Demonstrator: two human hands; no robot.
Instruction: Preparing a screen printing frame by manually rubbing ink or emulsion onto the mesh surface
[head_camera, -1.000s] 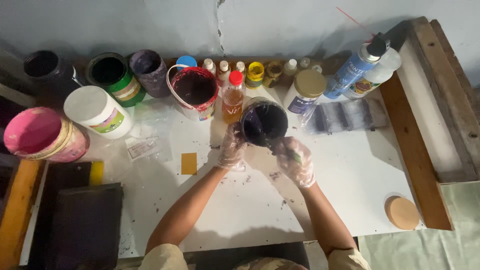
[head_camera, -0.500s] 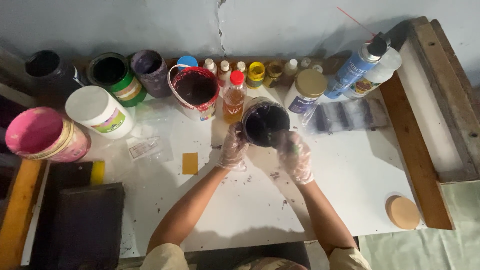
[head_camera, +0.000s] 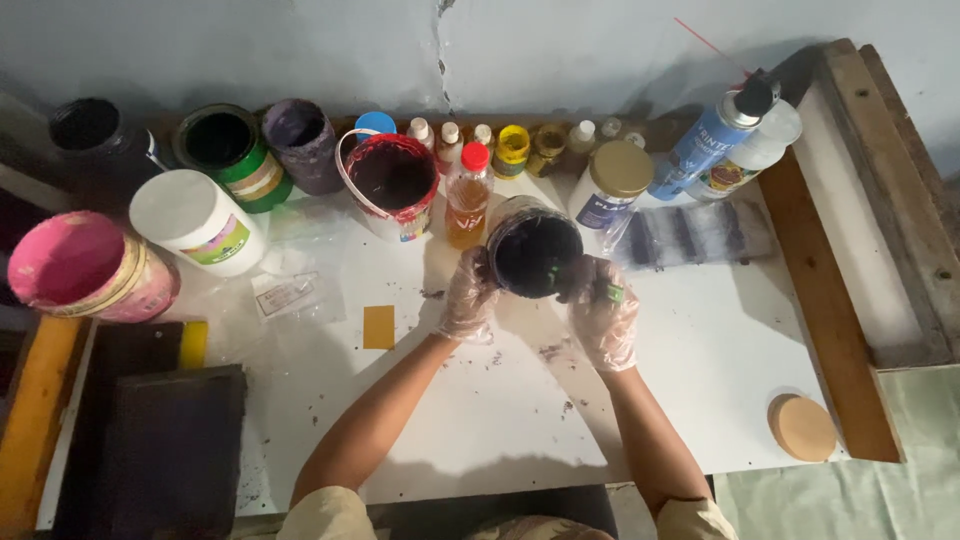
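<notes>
An open jar of dark paint (head_camera: 535, 252) stands on the white table (head_camera: 700, 380), near its middle. My left hand (head_camera: 467, 297), in a clear plastic glove, grips the jar's left side. My right hand (head_camera: 603, 315), gloved too, rests against the jar's right rim and holds a small green-tipped tool (head_camera: 612, 294) that reaches into the paint. Both forearms come up from the bottom edge.
Paint tubs, jars and small bottles line the back wall, among them a red bucket (head_camera: 390, 180), an orange bottle (head_camera: 467, 205), a white tub (head_camera: 195, 222) and a pink tub (head_camera: 85, 265). Spray bottles (head_camera: 715, 140) lean at right. A tan lid (head_camera: 802, 427) and a yellow card (head_camera: 378, 327) lie on the table.
Both hands and the jar have barely shifted; the right hand has edged a little closer to the jar's rim.
</notes>
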